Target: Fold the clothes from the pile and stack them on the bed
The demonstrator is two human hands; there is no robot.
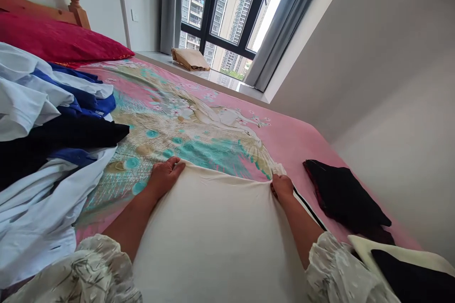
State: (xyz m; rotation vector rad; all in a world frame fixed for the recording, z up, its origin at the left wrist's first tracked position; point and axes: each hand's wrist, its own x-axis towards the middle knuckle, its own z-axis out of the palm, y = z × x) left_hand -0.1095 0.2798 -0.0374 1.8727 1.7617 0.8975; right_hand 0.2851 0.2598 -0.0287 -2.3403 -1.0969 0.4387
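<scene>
We have a cream garment (216,232) spread flat on the bed (291,139), lying across the bed's near edge on the pink peacock-print sheet. Our left hand (165,175) rests on the garment's far left corner, fingers curled down and pinching the cloth at its top edge. Our right hand (282,186) is closed on the far right corner, gripping the fabric where a dark stripe runs along the garment's side. The top edge stretches between our two hands. Along the bed's left edge sits a heap of white, blue and black clothes (46,151), with a red pillow (57,40) at the far left corner by the headboard. Near the bed's right edge lies a folded dark garment (344,196), just beside our right hand but apart from it.
</scene>
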